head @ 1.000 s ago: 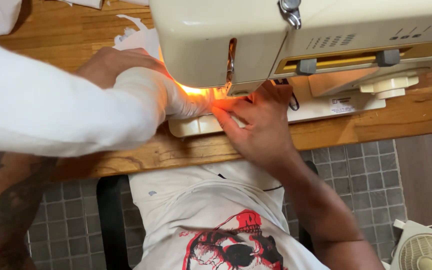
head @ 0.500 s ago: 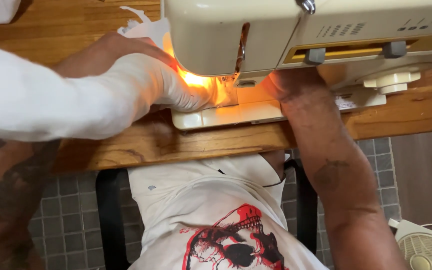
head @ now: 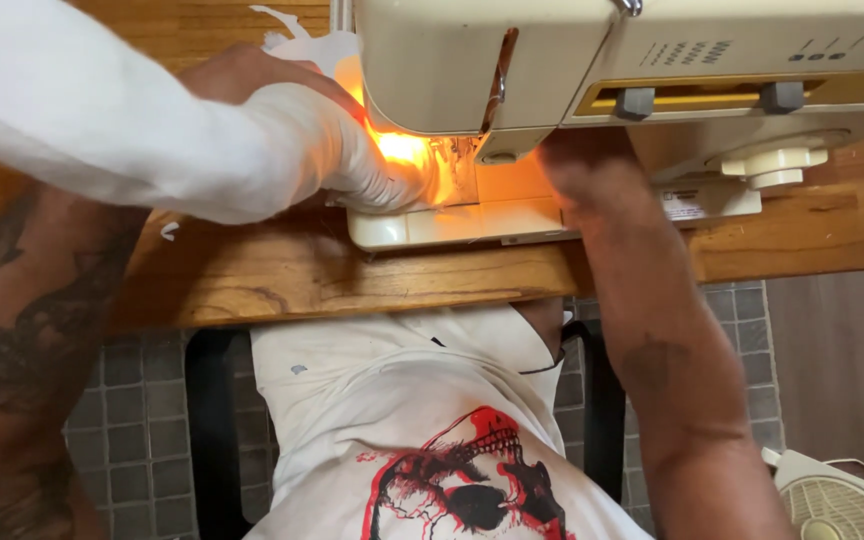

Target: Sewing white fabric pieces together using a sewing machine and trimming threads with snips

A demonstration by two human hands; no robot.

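A cream-coloured sewing machine with a yellow band along its front (head: 652, 60) is set on a wooden table (head: 372, 285), its flat base (head: 452, 222) close to the near edge so that both hands can reach the needle area. A tube of white fabric (head: 152, 130) is drawn across the table from the left and fed under the lit needle area (head: 422, 155), where the machine's lamp casts an orange glow on the cloth; the bunched end lies on the base, directly under the machine head. The left hand (head: 252, 85) is laid on top of the fabric just beside the head, on the far side of the tube, a position that lets the cloth be pressed flat and steered. Its fingers are mostly hidden by the cloth, so their spread cannot be told, though the hand rests on the fabric. The right hand (head: 577, 165) is reached in under the machine's arm, to the right of the needle, with the forearm crossing the table edge; the fingers are concealed by the housing, so it cannot be told whether they are wide, narrow or closed on anything. Scraps of white cloth (head: 302, 40) lie on the table behind the left hand. A white fan (head: 842, 500) stands on the grey tiled floor (head: 122, 400) at the lower right.
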